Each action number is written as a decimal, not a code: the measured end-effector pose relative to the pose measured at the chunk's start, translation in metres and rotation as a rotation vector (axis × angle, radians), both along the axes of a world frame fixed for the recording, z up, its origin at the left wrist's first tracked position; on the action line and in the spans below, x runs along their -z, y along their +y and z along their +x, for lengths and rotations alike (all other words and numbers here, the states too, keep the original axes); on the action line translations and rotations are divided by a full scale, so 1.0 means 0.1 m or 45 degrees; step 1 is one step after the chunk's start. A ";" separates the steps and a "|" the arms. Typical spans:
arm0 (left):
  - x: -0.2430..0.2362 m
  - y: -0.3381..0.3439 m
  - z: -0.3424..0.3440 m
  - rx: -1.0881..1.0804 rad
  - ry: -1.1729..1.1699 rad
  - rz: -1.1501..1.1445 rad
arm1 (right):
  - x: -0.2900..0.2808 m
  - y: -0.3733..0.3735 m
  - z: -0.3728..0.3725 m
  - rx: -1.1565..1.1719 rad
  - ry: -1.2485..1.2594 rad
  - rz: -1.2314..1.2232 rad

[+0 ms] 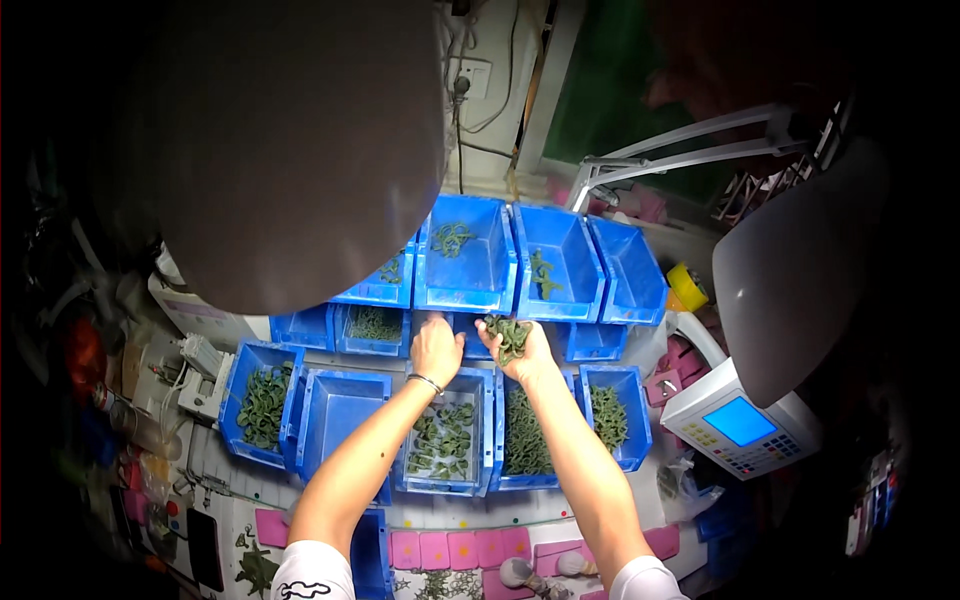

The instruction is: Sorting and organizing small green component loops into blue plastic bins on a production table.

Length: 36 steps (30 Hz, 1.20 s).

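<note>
My right hand (530, 360), palm turned up, cradles a clump of small green branching pieces (508, 338) in its curled fingers. Beside it, my left hand (437, 350), with a bracelet at the wrist, reaches into the middle row of blue bins; its fingertips are hidden under the upper row. Below the left hand, a blue bin (403, 482) holds loose green pieces (442, 440). Under my right forearm, another bin is filled with finer green pieces (525, 440). Above both hands stand upper bins (465, 295) with a few green pieces.
A grey lamp shade (300, 150) blocks the upper left, and another lamp head (790, 290) hangs at right. Next to it is a device with a blue screen (740, 420). Pink blocks (462, 550) line the near bench, with a phone (205, 550) at left.
</note>
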State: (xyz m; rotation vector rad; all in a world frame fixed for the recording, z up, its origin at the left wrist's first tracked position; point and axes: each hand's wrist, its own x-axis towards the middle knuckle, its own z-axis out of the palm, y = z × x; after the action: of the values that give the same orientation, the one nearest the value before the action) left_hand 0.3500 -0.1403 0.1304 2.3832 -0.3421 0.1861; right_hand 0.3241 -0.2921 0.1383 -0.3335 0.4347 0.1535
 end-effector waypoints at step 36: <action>-0.06 0.02 0.19 0.015 0.097 -0.055 | -0.10 0.10 -0.26 -0.049 -0.112 0.018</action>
State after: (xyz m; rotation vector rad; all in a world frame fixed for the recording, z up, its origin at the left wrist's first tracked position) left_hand 0.3686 -0.1384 0.1361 2.3379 -0.3133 0.0963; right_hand 0.2982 -0.2817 0.1485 -0.3334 0.3405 0.1786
